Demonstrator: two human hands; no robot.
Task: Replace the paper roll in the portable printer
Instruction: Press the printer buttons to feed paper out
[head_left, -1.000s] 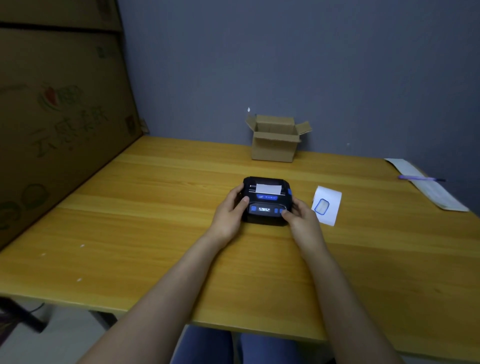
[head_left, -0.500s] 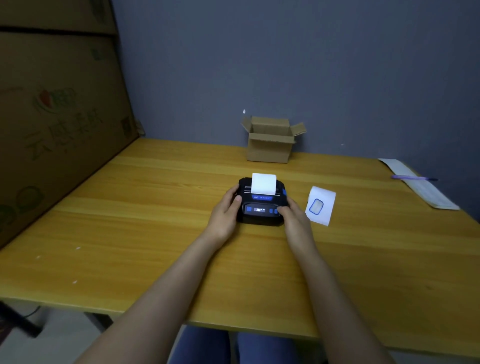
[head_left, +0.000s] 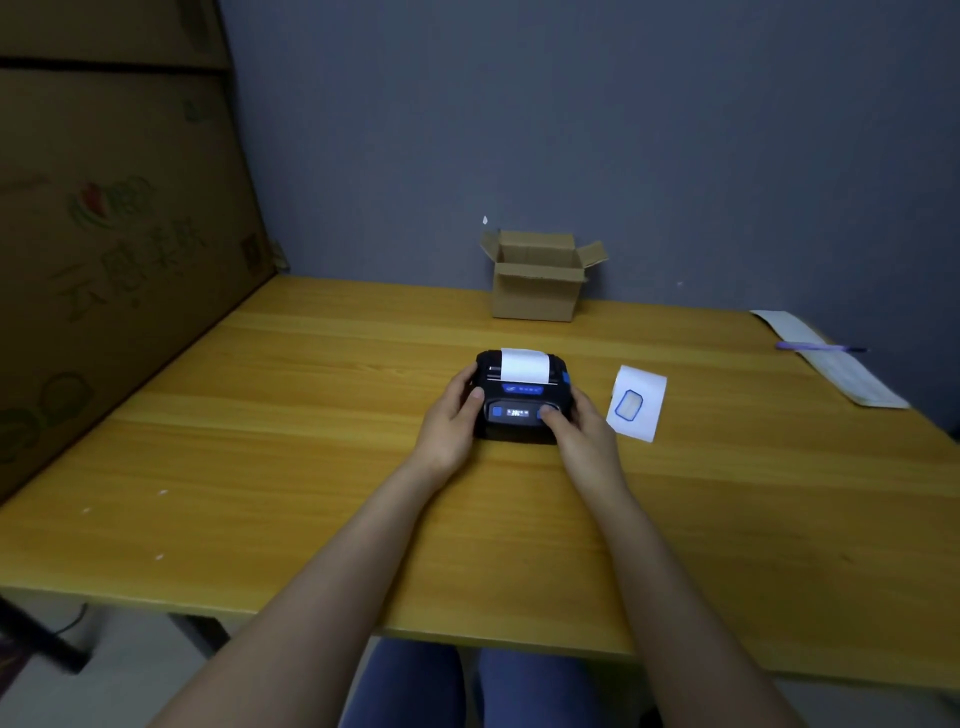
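Note:
A small black portable printer (head_left: 521, 400) with blue buttons and a lit display sits on the wooden table (head_left: 311, 467). A strip of white paper (head_left: 523, 365) sticks up out of its top slot. My left hand (head_left: 451, 421) grips the printer's left side, thumb on the front edge. My right hand (head_left: 581, 431) holds the right side, with its thumb pressed on a blue button at the front right. The lid is closed.
A loose white label with a blue outline (head_left: 636, 402) lies just right of the printer. An open cardboard box (head_left: 537, 275) stands at the back by the wall. A long paper sheet with a purple pen (head_left: 821, 347) lies far right. Large cartons (head_left: 114, 234) line the left.
The white paper has fed out of the printer's slot, from a short tab to a longer upright strip. Both hands stay on the printer.

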